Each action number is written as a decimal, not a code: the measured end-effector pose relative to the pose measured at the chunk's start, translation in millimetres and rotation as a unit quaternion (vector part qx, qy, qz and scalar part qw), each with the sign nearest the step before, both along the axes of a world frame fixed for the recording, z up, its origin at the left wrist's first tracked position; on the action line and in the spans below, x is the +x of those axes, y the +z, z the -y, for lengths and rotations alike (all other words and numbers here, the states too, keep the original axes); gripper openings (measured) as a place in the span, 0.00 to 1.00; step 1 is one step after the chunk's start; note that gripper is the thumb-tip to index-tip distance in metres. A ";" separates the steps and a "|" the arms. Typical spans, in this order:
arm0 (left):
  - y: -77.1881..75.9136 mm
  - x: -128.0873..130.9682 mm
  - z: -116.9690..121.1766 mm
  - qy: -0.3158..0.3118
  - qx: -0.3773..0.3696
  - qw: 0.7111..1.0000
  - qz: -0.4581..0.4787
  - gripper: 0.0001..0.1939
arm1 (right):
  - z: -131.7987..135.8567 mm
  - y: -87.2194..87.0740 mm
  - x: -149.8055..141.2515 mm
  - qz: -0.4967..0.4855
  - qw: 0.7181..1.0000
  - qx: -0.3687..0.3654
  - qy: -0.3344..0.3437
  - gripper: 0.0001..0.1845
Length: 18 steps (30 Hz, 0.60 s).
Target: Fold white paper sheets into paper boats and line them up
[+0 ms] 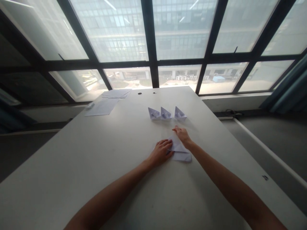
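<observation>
A partly folded sheet of white paper (178, 147) lies on the table, its upper part a triangle and a flat strip along its near edge. My left hand (163, 150) rests flat over the paper's left side, fingers stretched out. My right hand (181, 134) is at the triangle's top corner and right slanting edge, its fingers closed together; what they hold, if anything, is too small to make out. Just beyond stand three folded paper boats, the left boat (153, 114), the middle boat (166, 113) and the right boat (179, 114).
The white table (115, 153) reaches toward tall dark-framed windows (151, 38). Flat paper sheets (103, 106) lie at its far left, with more sheets (117, 93) behind them. A cable hole (139, 93) is near the far edge. A pale pipe (266, 147) runs along the floor at right.
</observation>
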<state>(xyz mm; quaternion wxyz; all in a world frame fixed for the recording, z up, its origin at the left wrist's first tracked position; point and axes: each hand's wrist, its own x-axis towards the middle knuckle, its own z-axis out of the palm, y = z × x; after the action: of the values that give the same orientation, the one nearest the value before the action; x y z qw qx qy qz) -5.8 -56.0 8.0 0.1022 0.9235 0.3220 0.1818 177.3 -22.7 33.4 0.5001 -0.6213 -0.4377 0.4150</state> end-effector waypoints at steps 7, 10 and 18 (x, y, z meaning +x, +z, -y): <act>4.7 -1.2 5.5 -0.020 -0.006 0.999 -0.039 0.30 | 59.8 -25.6 -4.1 0.368 0.908 0.134 0.150 0.31; 10.2 -4.5 4.9 -0.047 -0.009 0.996 -0.069 0.37 | 82.6 -34.6 -5.3 0.458 0.859 0.116 0.195 0.38; 25.8 -34.0 4.9 -0.144 -0.022 0.980 -0.137 0.46 | 84.4 -32.3 2.6 0.492 0.836 0.108 0.218 0.35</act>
<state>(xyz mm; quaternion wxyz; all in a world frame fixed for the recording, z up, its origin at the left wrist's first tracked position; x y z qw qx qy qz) -39.9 -61.0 33.9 0.1021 0.9739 0.2006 0.0295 180.0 -107.1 1.1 0.1792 -0.5739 -0.7924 0.1030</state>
